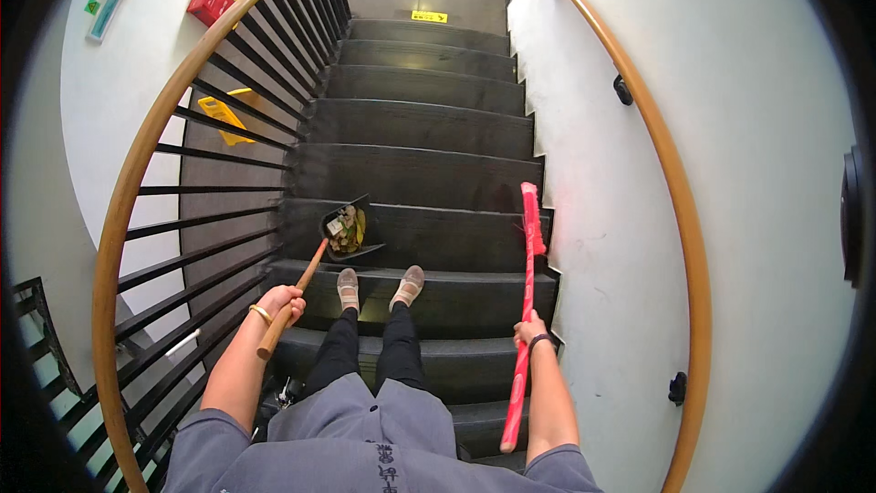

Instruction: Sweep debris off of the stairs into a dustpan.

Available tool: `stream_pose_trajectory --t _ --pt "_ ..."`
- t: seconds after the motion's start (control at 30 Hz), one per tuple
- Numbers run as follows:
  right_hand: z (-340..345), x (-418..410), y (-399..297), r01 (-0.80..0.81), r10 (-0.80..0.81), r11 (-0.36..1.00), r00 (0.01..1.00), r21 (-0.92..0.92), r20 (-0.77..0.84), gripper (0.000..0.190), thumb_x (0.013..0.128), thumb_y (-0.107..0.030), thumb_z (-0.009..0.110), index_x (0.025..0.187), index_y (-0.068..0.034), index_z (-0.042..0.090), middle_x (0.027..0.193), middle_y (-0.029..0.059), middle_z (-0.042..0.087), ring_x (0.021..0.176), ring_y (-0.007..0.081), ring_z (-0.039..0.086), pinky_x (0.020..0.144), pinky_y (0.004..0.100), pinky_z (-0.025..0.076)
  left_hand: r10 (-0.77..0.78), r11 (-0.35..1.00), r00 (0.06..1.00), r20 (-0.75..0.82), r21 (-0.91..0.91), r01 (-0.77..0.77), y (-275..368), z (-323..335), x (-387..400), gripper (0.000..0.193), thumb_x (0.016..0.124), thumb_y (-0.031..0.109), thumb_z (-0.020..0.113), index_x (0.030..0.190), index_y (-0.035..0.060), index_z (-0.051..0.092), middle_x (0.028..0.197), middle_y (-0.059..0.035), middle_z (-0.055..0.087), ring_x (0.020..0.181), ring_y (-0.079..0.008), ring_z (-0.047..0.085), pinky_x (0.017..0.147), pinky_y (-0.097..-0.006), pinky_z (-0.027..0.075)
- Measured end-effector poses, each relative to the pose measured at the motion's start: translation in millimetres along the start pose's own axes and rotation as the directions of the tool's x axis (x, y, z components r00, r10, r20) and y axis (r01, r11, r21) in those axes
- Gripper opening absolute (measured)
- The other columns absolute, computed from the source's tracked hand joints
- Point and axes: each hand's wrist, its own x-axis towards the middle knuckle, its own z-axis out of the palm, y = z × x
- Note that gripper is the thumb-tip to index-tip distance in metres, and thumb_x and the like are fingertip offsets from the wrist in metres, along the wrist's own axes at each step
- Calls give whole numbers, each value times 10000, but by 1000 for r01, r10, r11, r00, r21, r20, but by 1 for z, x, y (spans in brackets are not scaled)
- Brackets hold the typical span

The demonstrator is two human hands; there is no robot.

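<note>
My left hand (282,306) is closed round the wooden handle of a black dustpan (373,250). Dry leaves and bits of litter (347,229) lie in the pan, which is over a dark stair tread just ahead of my left foot. With my right hand (531,331) I grip the long handle of a broom wrapped in pink-red (529,287). Its pink-red bristles (535,226) are near the right end of a step, close to the white wall. My feet stand side by side on a step between the two tools.
Dark stairs (417,120) run down to a landing with a yellow sticker (430,16). A wooden handrail (130,178) on black balusters curves along the left; another handrail (674,219) is fixed to the right wall. Beyond the balusters are a yellow floor sign (224,116) and a red box (210,1).
</note>
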Motion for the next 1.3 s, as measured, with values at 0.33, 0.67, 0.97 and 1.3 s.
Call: stream_pose_trajectory --t 0.33,0.67,0.97,1.3 --pt "136 -174 5 -154 41 979 788 133 614 759 792 11 504 1371 -286 114 576 -20 372 428 64 352 366 213 340 52 998 997 -63 31 -50 27 -18 10 230 859 162 393 652 91 321 492 17 352 368 -66 336 330 -184 321" --pt "103 -157 -23 269 -182 932 928 -244 326 727 741 -35 511 1357 -249 190 603 55 487 431 139 492 383 284 410 26 999 999 24 31 -27 38 -70 -10 216 878 200 396 693 100 345 511 19 392 375 -55 364 326 -177 364" --pt "185 -158 -15 184 -129 978 900 -94 416 682 713 28 491 1291 -224 230 548 33 416 381 140 453 327 290 386 23 1000 1000 6 -19 -23 59 -106 -19 266 873 207 405 635 105 343 495 16 392 363 -58 369 318 -176 360" --pt "191 -250 -53 -19 -37 997 763 80 646 730 806 -15 509 1369 -293 137 587 -38 342 431 56 323 378 216 324 49 998 990 129 -44 -43 61 -134 -29 252 871 186 463 656 96 367 513 20 406 393 -41 405 339 -163 375"
